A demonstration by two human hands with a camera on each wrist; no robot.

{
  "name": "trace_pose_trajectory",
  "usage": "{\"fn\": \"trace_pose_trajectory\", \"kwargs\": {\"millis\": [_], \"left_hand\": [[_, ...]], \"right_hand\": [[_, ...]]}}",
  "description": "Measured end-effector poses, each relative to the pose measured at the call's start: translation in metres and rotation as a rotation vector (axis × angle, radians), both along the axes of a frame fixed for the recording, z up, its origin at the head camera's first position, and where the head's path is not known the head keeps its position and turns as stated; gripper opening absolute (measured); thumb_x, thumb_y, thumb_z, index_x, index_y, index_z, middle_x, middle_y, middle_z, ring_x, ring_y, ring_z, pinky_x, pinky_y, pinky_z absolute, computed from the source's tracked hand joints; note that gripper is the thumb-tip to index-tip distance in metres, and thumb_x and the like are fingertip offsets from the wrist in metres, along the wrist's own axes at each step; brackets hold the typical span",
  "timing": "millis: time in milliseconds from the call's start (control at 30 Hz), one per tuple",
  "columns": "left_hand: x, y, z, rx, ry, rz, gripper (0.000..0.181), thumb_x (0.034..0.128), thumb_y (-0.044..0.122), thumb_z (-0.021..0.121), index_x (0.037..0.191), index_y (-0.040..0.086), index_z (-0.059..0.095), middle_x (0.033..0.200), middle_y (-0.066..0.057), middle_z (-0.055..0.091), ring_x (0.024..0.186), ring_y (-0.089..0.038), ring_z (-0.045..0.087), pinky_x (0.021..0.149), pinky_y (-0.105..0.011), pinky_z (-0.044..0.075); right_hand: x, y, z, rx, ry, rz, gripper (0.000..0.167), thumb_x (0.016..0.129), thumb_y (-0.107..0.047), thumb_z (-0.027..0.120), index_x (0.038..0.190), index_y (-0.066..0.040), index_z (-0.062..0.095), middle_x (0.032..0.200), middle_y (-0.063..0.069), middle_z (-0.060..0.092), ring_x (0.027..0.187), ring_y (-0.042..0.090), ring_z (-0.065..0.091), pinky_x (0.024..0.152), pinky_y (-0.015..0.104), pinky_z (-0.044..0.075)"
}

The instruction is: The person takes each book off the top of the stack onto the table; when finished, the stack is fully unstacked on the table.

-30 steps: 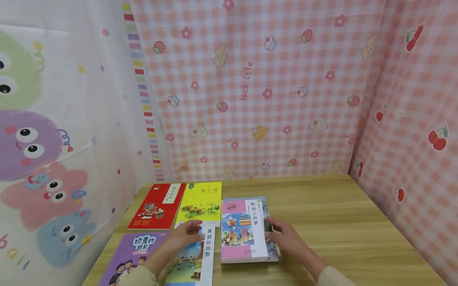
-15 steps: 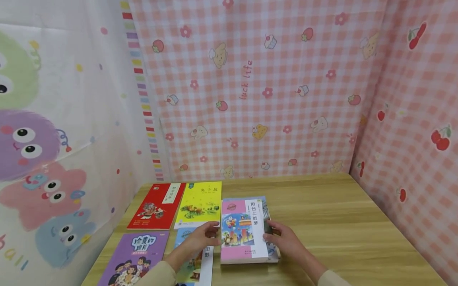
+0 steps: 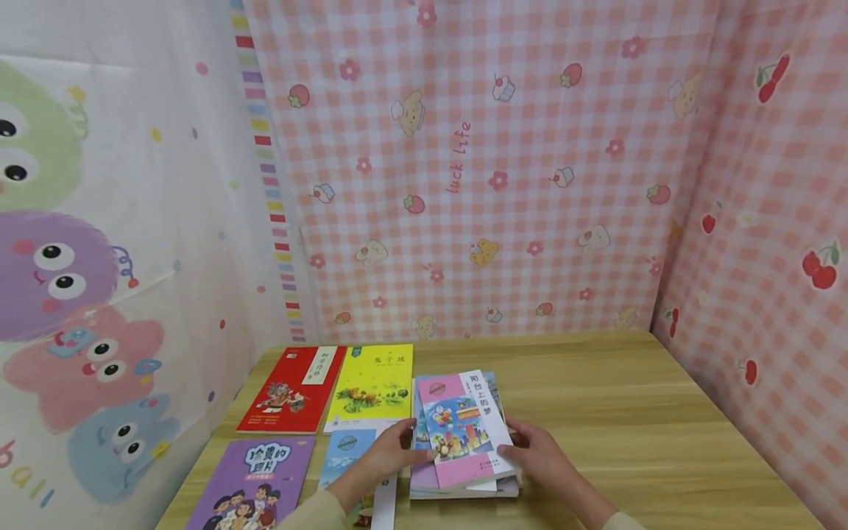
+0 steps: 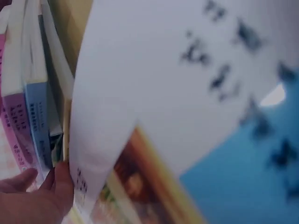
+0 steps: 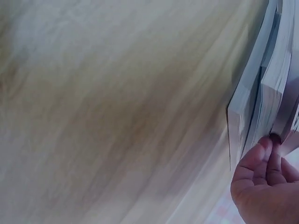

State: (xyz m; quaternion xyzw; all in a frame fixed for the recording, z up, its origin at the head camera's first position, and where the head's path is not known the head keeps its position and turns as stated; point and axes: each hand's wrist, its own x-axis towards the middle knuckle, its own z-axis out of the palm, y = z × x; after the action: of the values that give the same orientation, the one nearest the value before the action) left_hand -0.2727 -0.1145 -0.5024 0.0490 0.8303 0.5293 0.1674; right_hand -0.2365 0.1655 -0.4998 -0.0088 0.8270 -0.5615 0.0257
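A pink book (image 3: 457, 430) lies askew on top of a small stack, its cover up and its lower end turned right. At its lower left edge my left hand (image 3: 391, 456) grips, thumb at the cover's edge and fingers down beside the stack. My right hand (image 3: 546, 464) pinches the lower right edge, thumb on top. In the left wrist view, the left hand (image 4: 39, 198) is at the spines of the pink book (image 4: 17, 126) and a blue book (image 4: 38, 112). The right wrist view has the right fingertips (image 5: 266, 142) against the page edges.
A red book (image 3: 288, 394), a yellow book (image 3: 371, 390), a purple book (image 3: 252, 478) and a blue book with a white strip (image 3: 344, 449) lie left of the stack, the last partly under my left arm. Patterned cloths (image 3: 497, 213) surround the wooden table (image 3: 609, 397).
My left hand has moved right from above the blue book to the stack. The pink book has turned on the stack, uncovering a book's left edge, and the right hand has moved slightly with it.
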Motion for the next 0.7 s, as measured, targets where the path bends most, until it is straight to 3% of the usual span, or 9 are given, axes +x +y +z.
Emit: {"fn": "trace_pose_trajectory", "kwargs": {"millis": [167,267,467,700], "left_hand": [[0.001,-0.006,0.002,-0.022,0.004,-0.105,0.088,0.0798,0.016,0.085,0.15,-0.002,0.036,0.147,-0.025,0.044,0.134,-0.044,0.041,0.108,-0.058,0.034],[0.002,-0.009,0.002,-0.023,-0.014,-0.137,0.087,0.0801,0.015,0.084,0.151,0.0,0.036,0.149,-0.025,0.041,0.136,-0.045,0.038,0.109,-0.059,0.033],[0.002,-0.008,0.003,-0.014,-0.016,-0.129,0.087,0.08,0.017,0.084,0.152,0.005,0.037,0.152,-0.024,0.038,0.139,-0.045,0.035,0.11,-0.058,0.031],[0.002,-0.009,0.003,-0.012,-0.029,-0.127,0.087,0.08,0.014,0.084,0.153,0.007,0.037,0.152,-0.023,0.039,0.14,-0.045,0.034,0.112,-0.059,0.029]], "right_hand": [[0.001,0.003,0.005,-0.023,-0.016,0.039,0.054,0.086,-0.007,0.072,0.133,0.013,0.052,0.103,0.012,0.07,0.088,0.022,0.065,0.077,0.035,0.056],[0.0,0.002,0.008,-0.046,-0.026,0.041,0.054,0.086,-0.003,0.07,0.133,0.015,0.051,0.099,0.012,0.068,0.084,0.022,0.065,0.073,0.034,0.056],[-0.009,0.003,0.016,-0.1,-0.06,-0.03,0.053,0.085,0.006,0.067,0.135,0.013,0.051,0.096,0.014,0.063,0.078,0.022,0.063,0.065,0.035,0.056],[-0.017,0.013,0.017,-0.185,-0.099,-0.076,0.052,0.085,0.007,0.064,0.136,0.011,0.051,0.102,0.018,0.061,0.079,0.023,0.062,0.068,0.036,0.056]]}}
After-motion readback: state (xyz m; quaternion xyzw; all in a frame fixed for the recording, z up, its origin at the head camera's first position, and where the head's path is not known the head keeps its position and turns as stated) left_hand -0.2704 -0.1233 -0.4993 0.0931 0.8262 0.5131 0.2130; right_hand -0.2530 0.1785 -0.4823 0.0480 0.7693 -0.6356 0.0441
